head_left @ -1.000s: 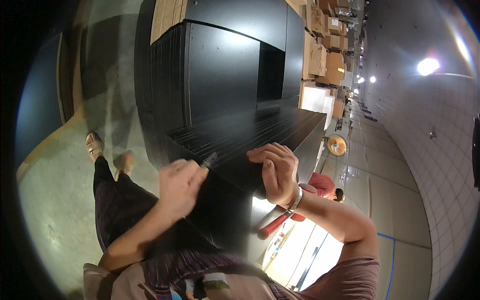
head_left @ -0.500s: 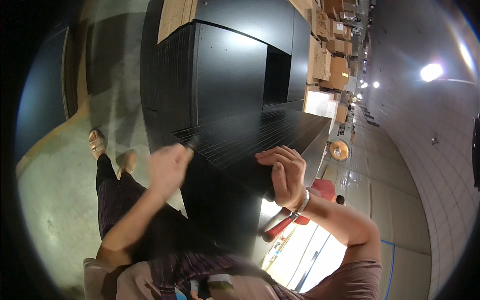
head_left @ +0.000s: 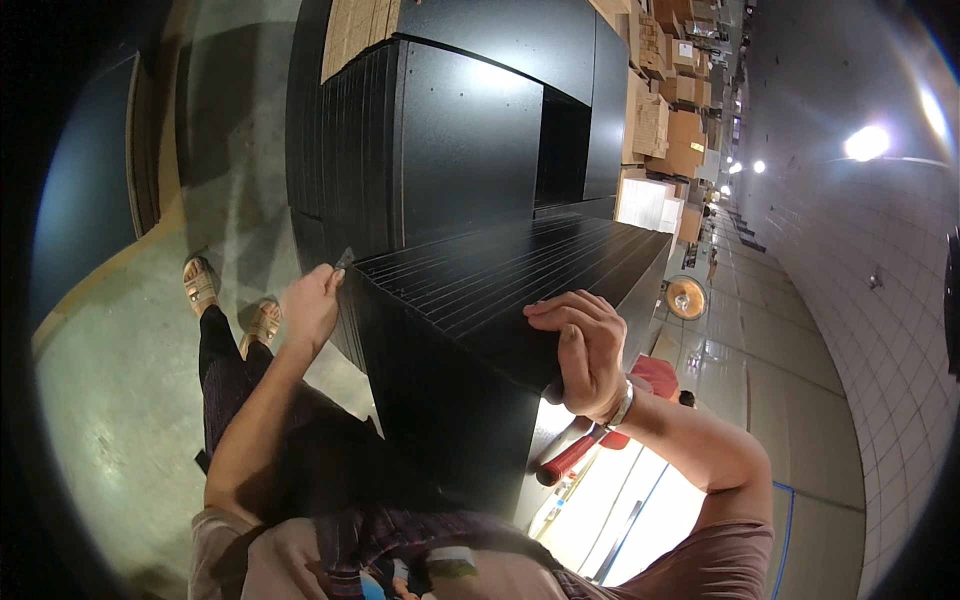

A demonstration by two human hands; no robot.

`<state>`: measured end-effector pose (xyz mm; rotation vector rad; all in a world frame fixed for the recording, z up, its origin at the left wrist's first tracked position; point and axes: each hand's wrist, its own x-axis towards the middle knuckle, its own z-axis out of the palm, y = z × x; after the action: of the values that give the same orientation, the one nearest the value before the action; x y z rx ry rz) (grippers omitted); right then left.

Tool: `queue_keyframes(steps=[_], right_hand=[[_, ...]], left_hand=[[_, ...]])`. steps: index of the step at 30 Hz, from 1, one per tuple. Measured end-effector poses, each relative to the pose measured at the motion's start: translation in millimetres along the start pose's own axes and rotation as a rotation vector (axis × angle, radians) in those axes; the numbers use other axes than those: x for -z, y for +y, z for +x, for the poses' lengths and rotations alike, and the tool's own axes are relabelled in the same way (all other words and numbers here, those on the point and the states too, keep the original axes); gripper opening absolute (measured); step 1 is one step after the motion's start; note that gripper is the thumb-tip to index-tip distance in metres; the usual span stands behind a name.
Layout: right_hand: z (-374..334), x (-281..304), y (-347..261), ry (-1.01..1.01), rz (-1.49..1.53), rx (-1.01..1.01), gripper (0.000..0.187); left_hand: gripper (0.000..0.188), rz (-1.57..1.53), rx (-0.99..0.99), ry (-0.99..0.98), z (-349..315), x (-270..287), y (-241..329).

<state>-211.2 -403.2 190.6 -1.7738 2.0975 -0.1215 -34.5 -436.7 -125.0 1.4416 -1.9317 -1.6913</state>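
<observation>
A stack of black panels [head_left: 500,275] stands on edge in front of me, their thin edges showing as parallel lines on top. At the stack's far left corner, my left hand [head_left: 312,305] is closed in a pinch. A small greyish piece [head_left: 345,259] sticks out from its fingertips, too small to name. My right hand [head_left: 588,355] rests on the stack's near right edge, its fingers bent loosely over the top and the thumb apart. A metal-banded watch or bracelet [head_left: 620,405] circles that wrist.
Taller stacks of black panels [head_left: 470,140] stand beyond, with cardboard [head_left: 355,35] on top. Brown boxes [head_left: 685,135] line the background, near a round fan [head_left: 685,298]. A red-handled tool [head_left: 565,462] lies by my right forearm. Another dark panel stack [head_left: 90,190] is at the left.
My left hand has moved left and slightly up, to the stack's outer corner, and is less blurred. My right hand stays on the panels while the whole view shifts slightly.
</observation>
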Motion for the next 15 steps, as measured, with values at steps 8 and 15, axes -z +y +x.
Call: queue_keyframes(steps=[8, 15], right_hand=[[-4.4, 2.6, -0.8, 0.002, 0.013, -0.022, 0.026], [-4.7, 0.1, 0.6, 0.023, 0.022, -0.007, 0.025]], left_hand=[[0.031, 0.041, 0.011, -0.004, 2.4, -4.8, 2.0], [0.028, -0.018, -0.001, 0.007, -0.4, 2.1, 2.1]])
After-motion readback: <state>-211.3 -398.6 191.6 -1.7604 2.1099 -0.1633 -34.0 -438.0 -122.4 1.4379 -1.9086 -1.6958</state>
